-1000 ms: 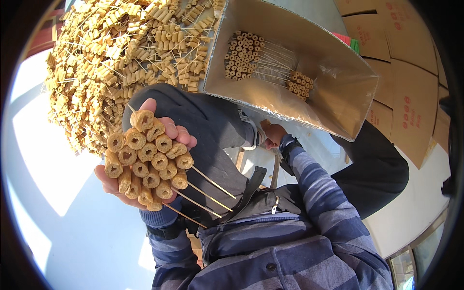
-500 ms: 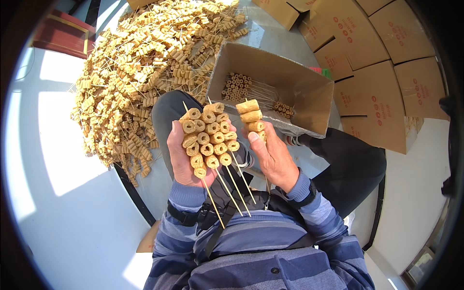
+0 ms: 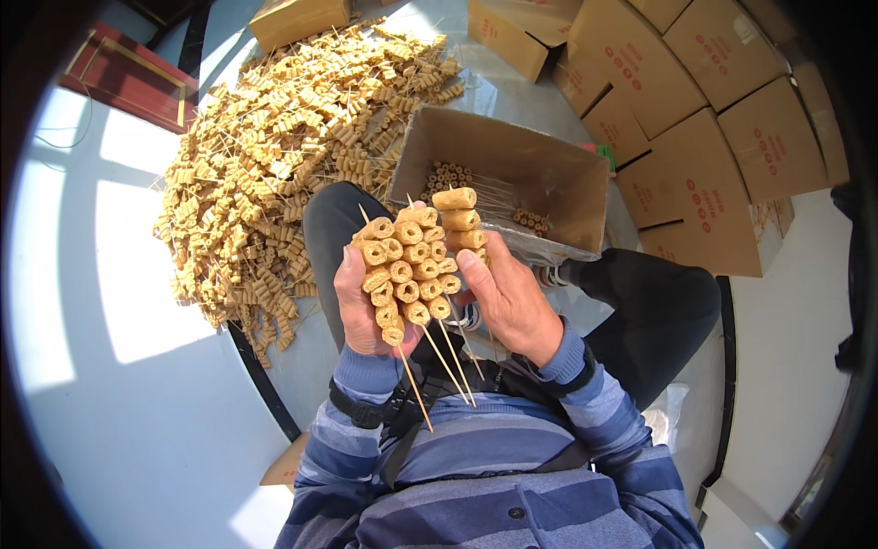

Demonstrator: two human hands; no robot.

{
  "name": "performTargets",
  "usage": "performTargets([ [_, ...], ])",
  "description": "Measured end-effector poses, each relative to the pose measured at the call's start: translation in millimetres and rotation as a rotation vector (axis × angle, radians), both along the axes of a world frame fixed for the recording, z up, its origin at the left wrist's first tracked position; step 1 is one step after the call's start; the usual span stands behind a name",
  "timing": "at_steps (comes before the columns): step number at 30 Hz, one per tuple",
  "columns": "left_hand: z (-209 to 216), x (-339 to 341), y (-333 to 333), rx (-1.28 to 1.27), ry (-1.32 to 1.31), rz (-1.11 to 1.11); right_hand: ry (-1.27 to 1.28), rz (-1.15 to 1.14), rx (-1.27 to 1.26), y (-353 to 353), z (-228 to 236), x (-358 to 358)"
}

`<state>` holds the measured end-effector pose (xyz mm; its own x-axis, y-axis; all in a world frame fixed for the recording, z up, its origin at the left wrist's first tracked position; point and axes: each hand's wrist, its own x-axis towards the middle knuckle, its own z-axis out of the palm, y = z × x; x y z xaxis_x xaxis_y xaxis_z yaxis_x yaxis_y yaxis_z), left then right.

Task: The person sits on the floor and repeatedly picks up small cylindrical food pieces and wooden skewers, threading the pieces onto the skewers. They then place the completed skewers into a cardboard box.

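Note:
My left hand (image 3: 358, 306) is closed around a bundle of skewers (image 3: 407, 265), each threaded with golden, hollow rolled pieces. Their bare stick ends hang down toward my lap. Beside it, my right hand (image 3: 512, 297) grips a single skewer (image 3: 459, 220) of the same rolls, thumb on the lower pieces. That skewer stands against the right side of the bundle. Past my hands sits an open cardboard box (image 3: 512, 146) with neat rows of skewers (image 3: 448, 176) inside.
A large heap of loose skewers (image 3: 265, 165) covers the floor at the far left. Stacked cardboard cartons (image 3: 700, 174) stand at the right, and another carton (image 3: 297, 20) is at the back. A dark red panel (image 3: 133, 78) lies at the far left. My bent knees flank the box.
My right hand has come left, bringing its skewer up against the bundle. The bundle in my left hand has shifted slightly to the right, and the whole view has tilted a little.

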<state>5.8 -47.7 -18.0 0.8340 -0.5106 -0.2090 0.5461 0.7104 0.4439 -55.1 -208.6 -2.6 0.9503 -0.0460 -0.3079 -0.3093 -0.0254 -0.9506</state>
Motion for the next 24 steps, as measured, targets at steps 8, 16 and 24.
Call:
performTargets([
  [8,2.0,-0.9,2.2,0.035,-0.038,0.037,-0.187,0.103,0.173,0.3,-18.7,0.6],
  [16,-4.9,9.6,11.9,0.156,-0.098,0.048,-0.263,0.134,-0.300,4.1,-24.6,5.6],
  [24,-5.4,11.3,9.7,0.077,-0.117,0.013,-0.331,-0.049,-0.408,24.3,6.6,0.0],
])
